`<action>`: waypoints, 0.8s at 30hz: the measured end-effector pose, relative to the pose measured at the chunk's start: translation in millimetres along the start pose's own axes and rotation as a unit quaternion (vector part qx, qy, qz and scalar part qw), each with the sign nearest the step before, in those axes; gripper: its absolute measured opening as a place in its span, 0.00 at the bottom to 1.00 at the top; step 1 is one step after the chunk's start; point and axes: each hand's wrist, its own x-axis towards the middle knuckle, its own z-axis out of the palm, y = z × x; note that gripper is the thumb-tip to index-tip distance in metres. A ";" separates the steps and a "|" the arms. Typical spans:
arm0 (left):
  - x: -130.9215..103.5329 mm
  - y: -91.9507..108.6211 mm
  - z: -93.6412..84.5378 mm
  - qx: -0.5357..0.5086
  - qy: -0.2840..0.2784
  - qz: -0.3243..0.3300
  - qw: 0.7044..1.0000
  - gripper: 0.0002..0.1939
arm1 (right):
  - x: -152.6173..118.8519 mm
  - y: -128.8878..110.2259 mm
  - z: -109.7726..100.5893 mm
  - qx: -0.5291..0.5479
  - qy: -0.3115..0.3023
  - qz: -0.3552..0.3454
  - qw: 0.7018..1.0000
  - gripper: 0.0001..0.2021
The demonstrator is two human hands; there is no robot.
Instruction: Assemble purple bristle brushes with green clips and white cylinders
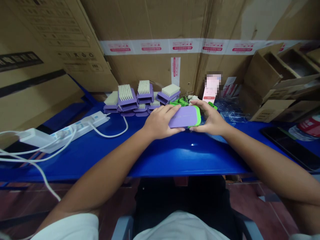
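Just above the blue table, a flat purple case with a green right end is held between both hands. My left hand grips its left side, fingers on the far edge and thumb on the near edge. At the green end, my right hand is curved round, with fingertips on the far corner and thumb on the near one. Behind the case lie green plastic parts, partly hidden. Several purple pieces with pale bristles are stacked to the left, against the cardboard.
A white power strip with cables lies at the left. Clear plastic pieces sit right of my hands. Farther right are open cardboard boxes, a black phone and a red-labelled bottle. Tall cardboard stands behind.
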 end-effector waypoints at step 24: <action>0.1 1.0 -0.3 0.006 -0.003 -0.004 1.000 0.49 | -1.2 3.5 0.0 -0.009 0.004 -0.009 1.000 0.50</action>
